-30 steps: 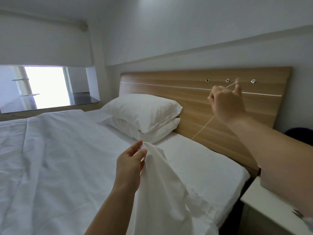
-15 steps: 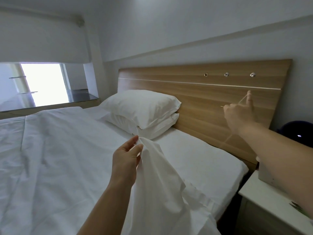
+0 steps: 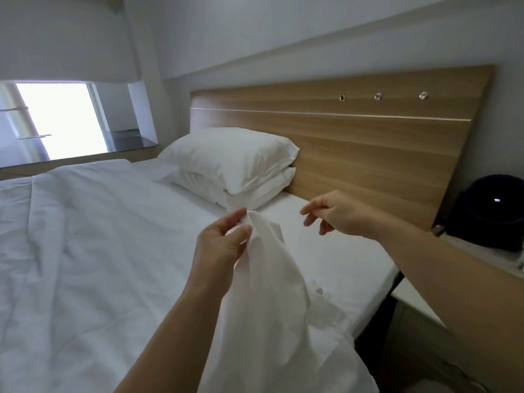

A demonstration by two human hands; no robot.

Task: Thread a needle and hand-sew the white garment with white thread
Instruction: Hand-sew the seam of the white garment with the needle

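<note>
My left hand [image 3: 224, 245] pinches the top edge of the white garment [image 3: 272, 307] between thumb and fingers and holds it up over the bed. The cloth hangs down toward the lower edge of the view. My right hand [image 3: 337, 214] hovers just right of that pinched edge, a short gap away. Its thumb and forefinger are drawn together and point left, and the other fingers are curled. The needle and the white thread are too fine to make out against the white sheet.
A white duvet [image 3: 85, 251] covers the bed, with two stacked pillows [image 3: 235, 165] against the wooden headboard [image 3: 368, 143]. A white bedside table [image 3: 416, 304] stands at the right, with a dark round object [image 3: 490, 211] behind it. A window [image 3: 56, 117] is at the far left.
My right hand came down from high in front of the headboard, where it held the thread taut, to beside the garment's held edge. The left hand kept its pinch.
</note>
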